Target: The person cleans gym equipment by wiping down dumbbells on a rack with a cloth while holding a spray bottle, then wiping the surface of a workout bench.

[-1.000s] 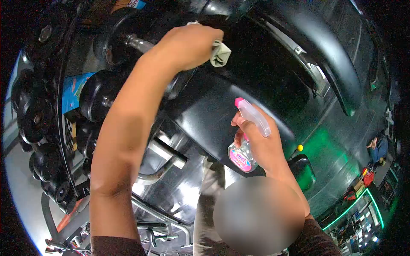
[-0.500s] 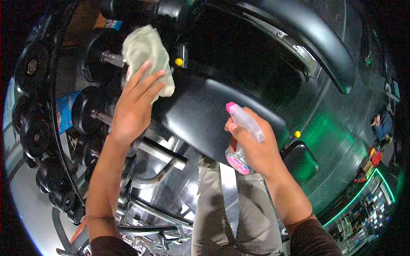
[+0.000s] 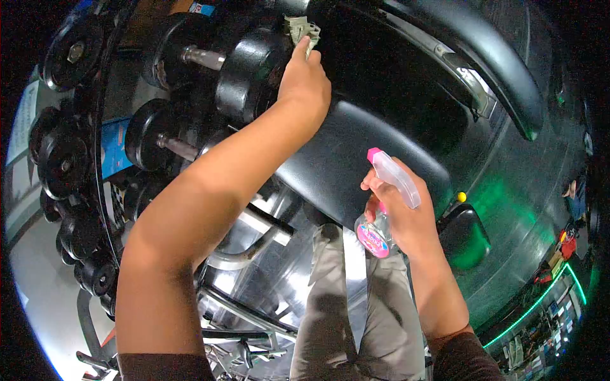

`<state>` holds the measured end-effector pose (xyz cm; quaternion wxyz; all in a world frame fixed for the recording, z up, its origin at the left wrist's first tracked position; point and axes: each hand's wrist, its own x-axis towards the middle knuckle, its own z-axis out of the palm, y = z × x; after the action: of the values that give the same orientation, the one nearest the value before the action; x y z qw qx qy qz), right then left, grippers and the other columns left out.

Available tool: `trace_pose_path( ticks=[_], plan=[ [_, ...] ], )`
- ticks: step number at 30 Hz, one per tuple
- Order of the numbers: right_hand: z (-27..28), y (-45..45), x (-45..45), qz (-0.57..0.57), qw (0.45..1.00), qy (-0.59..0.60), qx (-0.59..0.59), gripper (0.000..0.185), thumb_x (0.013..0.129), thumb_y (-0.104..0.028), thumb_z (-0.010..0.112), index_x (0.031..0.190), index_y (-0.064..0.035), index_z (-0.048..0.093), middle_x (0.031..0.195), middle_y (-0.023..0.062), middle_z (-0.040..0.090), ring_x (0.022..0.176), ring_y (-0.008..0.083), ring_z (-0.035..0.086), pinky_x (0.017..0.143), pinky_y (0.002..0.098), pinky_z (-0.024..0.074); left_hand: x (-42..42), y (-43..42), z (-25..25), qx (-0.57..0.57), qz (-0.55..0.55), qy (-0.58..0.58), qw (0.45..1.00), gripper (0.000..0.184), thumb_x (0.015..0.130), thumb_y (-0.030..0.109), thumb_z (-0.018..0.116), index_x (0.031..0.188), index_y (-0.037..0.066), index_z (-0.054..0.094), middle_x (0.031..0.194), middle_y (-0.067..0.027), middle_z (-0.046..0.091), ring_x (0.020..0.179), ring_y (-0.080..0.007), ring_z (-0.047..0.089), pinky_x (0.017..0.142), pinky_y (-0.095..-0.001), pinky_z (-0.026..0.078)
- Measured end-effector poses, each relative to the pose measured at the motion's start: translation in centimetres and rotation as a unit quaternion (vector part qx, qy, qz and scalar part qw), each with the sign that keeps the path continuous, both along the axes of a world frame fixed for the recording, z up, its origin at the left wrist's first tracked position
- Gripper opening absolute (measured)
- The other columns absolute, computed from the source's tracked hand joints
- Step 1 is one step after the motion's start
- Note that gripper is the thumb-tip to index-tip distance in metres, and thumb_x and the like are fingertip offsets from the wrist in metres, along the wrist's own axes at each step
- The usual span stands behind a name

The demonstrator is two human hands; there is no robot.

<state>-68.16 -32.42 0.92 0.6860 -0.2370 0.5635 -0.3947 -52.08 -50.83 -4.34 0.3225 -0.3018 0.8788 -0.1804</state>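
My left hand (image 3: 305,79) reaches out to the top of the view with its fingers closed on a pale, bunched cloth (image 3: 302,28). The cloth lies against the dark equipment beyond the near bench pad, and its far contact is hard to see. My right hand (image 3: 406,213) is wrapped round a clear spray bottle (image 3: 373,239) with a pink label. Its translucent trigger head with a pink nozzle (image 3: 373,154) tilts up and to the left. The bottle is above the near edge of the black padded bench (image 3: 368,136).
Black dumbbells (image 3: 238,79) line a rack on the left, close to my left forearm. A curved black padded part (image 3: 470,44) rises at upper right. Near my right hand are a yellow knob (image 3: 462,197) and a small black pad (image 3: 467,238). Metal frame bars (image 3: 248,317) run below.
My left hand has moved up and to the right with the cloth, which is now bunched instead of spread flat. The view has shifted slightly; my right hand keeps holding the spray bottle.
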Motion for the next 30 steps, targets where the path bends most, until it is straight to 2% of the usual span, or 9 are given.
trace_pose_path(
  ticks=[3,8,12,15,20,22,23,25,30],
  plan=[
    [0.5,0.2,0.2,0.001,1.0,-0.003,0.005,0.008,0.101,-0.009,0.06,0.102,-0.0032,0.064,0.084,0.0027,0.061,0.063,0.0125,0.062,0.06,0.0298,0.0524,2.3,1.3,1.0,0.012,0.006,0.016,1.0,0.023,0.093,0.025,0.062,0.096,0.019,0.084,0.115,-0.0054,0.075,0.127,-0.0203,0.059,0.131,-0.047,0.016],
    [0.7,0.3,-0.3,0.003,1.0,0.008,0.007,0.007,0.1,-0.009,0.061,0.101,-0.0031,0.064,0.085,0.0033,0.062,0.064,0.013,0.062,0.06,0.03,0.0523,7.1,3.9,3.9,0.034,-0.046,0.126,0.99,0.022,0.087,0.019,0.063,0.093,0.013,0.084,0.102,-0.0049,0.074,0.121,-0.0213,0.06,0.132,-0.0439,0.017],
    [0.6,0.1,-0.4,-0.006,1.0,-0.016,0.018,0.007,0.1,-0.009,0.061,0.1,-0.003,0.064,0.085,0.0034,0.062,0.063,0.0128,0.062,0.059,0.0302,0.052,8.8,5.8,5.8,0.014,-0.053,0.145,0.988,0.021,0.084,0.015,0.064,0.088,0.006,0.083,0.097,-0.0057,0.072,0.119,-0.0215,0.059,0.132,-0.0455,0.02],
    [0.5,-0.3,-0.3,-0.008,1.0,-0.007,0.013,0.008,0.1,-0.01,0.06,0.1,-0.0028,0.064,0.085,0.0033,0.063,0.064,0.0125,0.062,0.059,0.03,0.0519,8.1,5.5,3.9,0.03,-0.043,0.148,0.988,0.021,0.08,0.014,0.063,0.087,0.004,0.081,0.106,-0.0101,0.071,0.124,-0.0231,0.059,0.131,-0.0473,0.025],
    [0.4,-0.6,-0.2,0.003,1.0,0.017,0.012,0.008,0.099,-0.009,0.059,0.1,-0.0024,0.064,0.085,0.0034,0.063,0.064,0.0121,0.063,0.059,0.0295,0.0515,5.0,3.3,-1.8,0.066,-0.01,0.053,0.996,0.024,0.089,0.024,0.064,0.094,0.012,0.084,0.112,-0.0078,0.075,0.13,-0.0232,0.056,0.132,-0.0475,0.016],
    [0.3,-0.7,-0.1,0.014,1.0,0.018,0.007,0.008,0.099,-0.009,0.059,0.1,-0.0024,0.063,0.084,0.0034,0.063,0.064,0.0121,0.063,0.059,0.0293,0.0513,3.4,2.8,-3.3,0.084,0.061,-0.066,0.992,0.031,0.1,0.029,0.059,0.113,0.015,0.083,0.126,-0.0026,0.076,0.138,-0.0249,0.052,0.131,-0.0511,0.008],
    [0.4,-0.7,0.1,0.006,1.0,0.019,0.006,0.008,0.099,-0.009,0.059,0.1,-0.0025,0.063,0.083,0.0033,0.062,0.064,0.012,0.063,0.059,0.0292,0.051,3.5,2.8,-3.7,0.086,0.062,-0.067,0.992,0.031,0.1,0.029,0.059,0.113,0.015,0.083,0.126,-0.0026,0.076,0.138,-0.0249,0.052,0.131,-0.0511,0.008],
    [0.3,-0.6,0.1,-0.001,1.0,0.02,0.005,0.008,0.098,-0.009,0.059,0.101,-0.0027,0.063,0.082,0.0031,0.062,0.064,0.012,0.063,0.059,0.0291,0.0508,3.6,2.8,-4.0,0.071,0.033,-0.062,0.995,0.028,0.096,0.027,0.061,0.101,0.014,0.085,0.111,-0.0034,0.079,0.131,-0.022,0.056,0.132,-0.049,0.009],
    [0.1,-0.3,-0.1,0.011,1.0,0.013,0.003,0.009,0.101,-0.012,0.062,0.102,-0.0031,0.064,0.083,0.0028,0.063,0.063,0.0115,0.063,0.058,0.0288,0.0503,6.3,4.5,-0.6,0.075,-0.014,-0.01,0.997,0.025,0.092,0.024,0.062,0.094,0.015,0.084,0.106,-0.0046,0.079,0.127,-0.0213,0.06,0.133,-0.0479,0.011]
  ],
)
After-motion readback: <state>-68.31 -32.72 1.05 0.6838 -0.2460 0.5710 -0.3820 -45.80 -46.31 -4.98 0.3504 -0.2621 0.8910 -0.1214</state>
